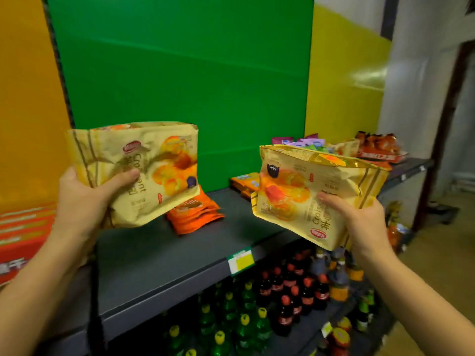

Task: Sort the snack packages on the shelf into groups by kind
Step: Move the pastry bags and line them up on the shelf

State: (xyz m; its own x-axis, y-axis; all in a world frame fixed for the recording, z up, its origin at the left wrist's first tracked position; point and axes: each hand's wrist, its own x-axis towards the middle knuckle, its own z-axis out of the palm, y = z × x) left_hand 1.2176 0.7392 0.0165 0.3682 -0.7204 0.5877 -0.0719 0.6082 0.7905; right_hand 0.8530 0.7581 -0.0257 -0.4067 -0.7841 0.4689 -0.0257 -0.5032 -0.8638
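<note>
Two pale-yellow crinkled plastic croissant bags are up off the dark grey metal shelf (164, 255) — one in each of my hands, well apart, level with each other across the middle of the frame.

Left hand (84, 201): clamped on the lower left corner of the left croissant bag (138, 170), thumb across the front, fingers hidden behind. Bag tilted, printed face toward me.

Right hand (359, 219): closed on the lower right edge of the right croissant bag (313, 194), thumb on the front panel; print reads upside down, gold top seal toward the upper right.

On the shelf, centre frame between the two bags: a fanned stack of flat orange foil packets (198, 214), partly behind the left bag. Further back, a small orange-and-blue packet pile (244, 182) just beside the right bag. Upper right — a mixed heap of purple and red packages (370, 147). Below the shelf: soda bottles (282, 299).
</note>
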